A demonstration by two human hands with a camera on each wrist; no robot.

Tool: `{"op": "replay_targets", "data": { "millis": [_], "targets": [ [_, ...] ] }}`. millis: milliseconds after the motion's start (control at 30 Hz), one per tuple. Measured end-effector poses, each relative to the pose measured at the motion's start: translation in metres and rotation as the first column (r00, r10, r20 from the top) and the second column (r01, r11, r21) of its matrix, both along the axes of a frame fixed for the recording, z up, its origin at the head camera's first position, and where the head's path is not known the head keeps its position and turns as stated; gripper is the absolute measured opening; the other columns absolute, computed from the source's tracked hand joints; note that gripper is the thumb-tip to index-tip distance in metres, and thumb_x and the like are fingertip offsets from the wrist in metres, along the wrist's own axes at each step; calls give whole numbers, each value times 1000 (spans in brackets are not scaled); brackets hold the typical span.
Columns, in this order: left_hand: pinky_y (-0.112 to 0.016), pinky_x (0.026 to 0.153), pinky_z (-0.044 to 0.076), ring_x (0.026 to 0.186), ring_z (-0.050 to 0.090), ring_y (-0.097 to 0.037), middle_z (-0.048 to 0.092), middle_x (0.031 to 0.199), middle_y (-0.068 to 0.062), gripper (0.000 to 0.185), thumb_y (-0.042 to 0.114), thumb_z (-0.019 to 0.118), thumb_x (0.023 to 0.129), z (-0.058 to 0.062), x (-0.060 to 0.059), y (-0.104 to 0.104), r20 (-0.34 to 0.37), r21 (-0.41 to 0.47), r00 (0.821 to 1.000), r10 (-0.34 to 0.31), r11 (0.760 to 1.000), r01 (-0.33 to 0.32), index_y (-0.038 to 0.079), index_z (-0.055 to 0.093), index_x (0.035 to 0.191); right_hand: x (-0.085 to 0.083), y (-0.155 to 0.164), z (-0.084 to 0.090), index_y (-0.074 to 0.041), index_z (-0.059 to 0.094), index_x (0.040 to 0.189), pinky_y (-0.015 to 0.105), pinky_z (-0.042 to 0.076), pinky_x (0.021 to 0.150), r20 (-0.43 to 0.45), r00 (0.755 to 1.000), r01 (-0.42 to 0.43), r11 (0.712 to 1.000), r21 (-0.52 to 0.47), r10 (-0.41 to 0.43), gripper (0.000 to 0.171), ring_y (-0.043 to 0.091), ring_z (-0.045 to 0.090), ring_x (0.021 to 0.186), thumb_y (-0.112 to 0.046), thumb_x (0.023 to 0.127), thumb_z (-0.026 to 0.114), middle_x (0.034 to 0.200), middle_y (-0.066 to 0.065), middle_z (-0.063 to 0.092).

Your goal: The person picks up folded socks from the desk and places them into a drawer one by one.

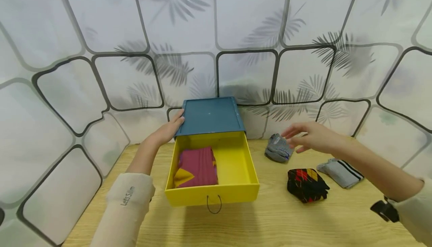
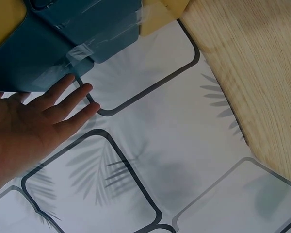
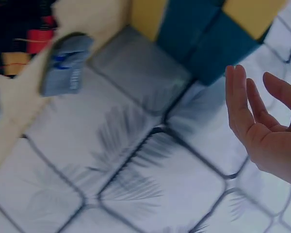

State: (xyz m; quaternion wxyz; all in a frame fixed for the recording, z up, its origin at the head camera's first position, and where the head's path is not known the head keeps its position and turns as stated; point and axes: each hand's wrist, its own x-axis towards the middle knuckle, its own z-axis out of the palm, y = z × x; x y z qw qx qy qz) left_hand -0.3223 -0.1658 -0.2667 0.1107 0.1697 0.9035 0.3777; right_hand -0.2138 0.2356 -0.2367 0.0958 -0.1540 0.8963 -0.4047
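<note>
My left hand [image 1: 171, 127] rests with straight fingers along the left edge of a blue drawer box [image 1: 209, 116]; in the left wrist view the fingers [image 2: 68, 104] spread beside its blue side. A yellow drawer [image 1: 234, 164] stands pulled out of the box, with a folded maroon and yellow cloth [image 1: 199, 166] in its left half. To the right of the box, my right hand [image 1: 312, 137] hovers with loosely bent fingers and nothing in it. In the head view it overlaps the edge of a folded grey sock bundle [image 1: 277, 149].
A folded black, red and yellow argyle bundle [image 1: 306, 185] lies on the wooden table [image 1: 276, 220] at the right. Beyond it is a light grey folded piece with black stripes [image 1: 341, 172], below my right forearm. A patterned curtain-like backdrop [image 1: 246, 74] rises behind the box.
</note>
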Motion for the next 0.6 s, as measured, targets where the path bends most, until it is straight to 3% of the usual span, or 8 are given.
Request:
{"op": "replay_targets", "data": {
  "millis": [167, 367, 600],
  "targets": [
    [-57, 104, 7, 135, -1, -37, -10, 152, -9, 56, 42, 13, 101, 0, 0, 0, 3, -9, 1000, -10, 1000, 10, 21, -8, 148, -5, 43, -50, 12, 51, 118, 36, 53, 70, 11, 998, 64, 998, -4, -64, 34, 31, 59, 92, -9, 92, 55, 110, 23, 56],
    [-56, 105, 7, 135, -1, -37, -10, 152, -9, 56, 42, 13, 101, 1, 2, -1, -5, -11, 1000, -12, 1000, 12, 21, -8, 148, -13, 82, -107, 12, 55, 110, 35, 51, 58, -19, 988, 151, 981, 119, -150, 27, 25, 59, 74, -7, 91, 55, 96, 20, 60],
    [-56, 105, 7, 135, -1, -37, -10, 152, -10, 56, 41, 13, 101, -1, 2, -3, -4, -5, 1000, -10, 1000, 10, 20, -8, 148, -15, 99, -145, 16, 53, 104, 37, 53, 58, -25, 981, 192, 965, 177, -191, 24, 28, 60, 75, -2, 89, 54, 91, 24, 60]
  ]
}}
